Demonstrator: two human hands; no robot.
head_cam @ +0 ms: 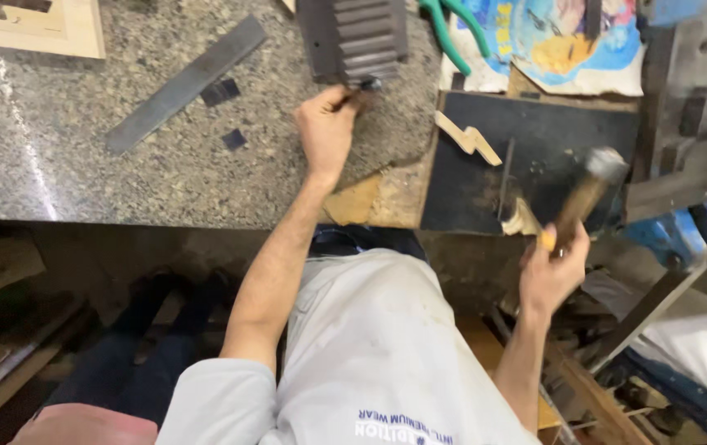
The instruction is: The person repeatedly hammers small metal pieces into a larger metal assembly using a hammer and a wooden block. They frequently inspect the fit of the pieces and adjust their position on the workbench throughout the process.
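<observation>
From the head camera I look down on my own arms reaching over a speckled granite table. My left hand is stretched forward with its fingers curled tight around a thin dark tool, whose tip meets the near edge of a dark ribbed metal block lying on the table. My right hand is nearer my body, its fingers wrapped firmly round the wooden handle of a hammer; the metal head, blurred, hangs above a black slab that sits just right of the granite. On that slab lies a pale zigzag piece of wood, well apart from the hammer head. Left of my left hand a long flat steel bar lies slantwise on the granite, with two small dark squares just beside it. Beyond the slab I see green-handled pliers and a colourful printed sheet. At the right edge stands a blue vise.
</observation>
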